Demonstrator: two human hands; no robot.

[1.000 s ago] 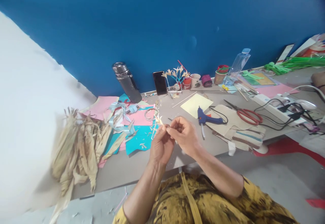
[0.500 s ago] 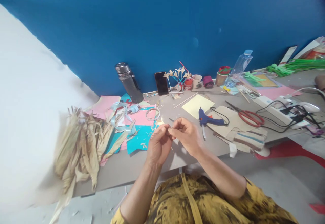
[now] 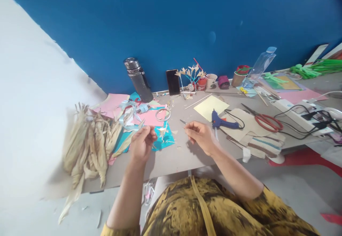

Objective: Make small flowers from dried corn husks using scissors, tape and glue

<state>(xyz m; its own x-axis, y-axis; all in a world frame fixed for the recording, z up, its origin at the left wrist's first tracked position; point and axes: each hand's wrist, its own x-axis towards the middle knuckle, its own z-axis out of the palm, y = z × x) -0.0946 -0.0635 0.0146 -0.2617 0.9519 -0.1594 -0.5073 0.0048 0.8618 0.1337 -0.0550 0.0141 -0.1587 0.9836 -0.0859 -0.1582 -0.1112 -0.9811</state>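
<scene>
My left hand [image 3: 143, 142] hovers over the front edge of the blue paper [image 3: 166, 139], its fingers pinched together; what they hold, if anything, is too small to make out. To its right, my right hand [image 3: 200, 136] is closed on a thin pointed metal tool [image 3: 183, 121], whose tip sticks out to the left. Small pale scraps lie on the blue paper between the hands. A roll of tape [image 3: 162, 114] rests on pink paper behind them. Close to my right hand is a blue glue gun [image 3: 223, 121], beside a pale yellow sheet [image 3: 211, 107].
Dried husks [image 3: 88, 143] hang over the table's left edge. Along the wall stand a thermos [image 3: 139, 82], a phone [image 3: 173, 82], husk flowers [image 3: 191, 73] and a tilted bottle [image 3: 260, 66]. Red-handled scissors [image 3: 268, 122], a glove [image 3: 264, 143] and a power strip [image 3: 294, 116] lie at right.
My hands, together before, have moved apart. The left one went to the left, over the papers; the right one still holds the thin tool. The view has shifted slightly.
</scene>
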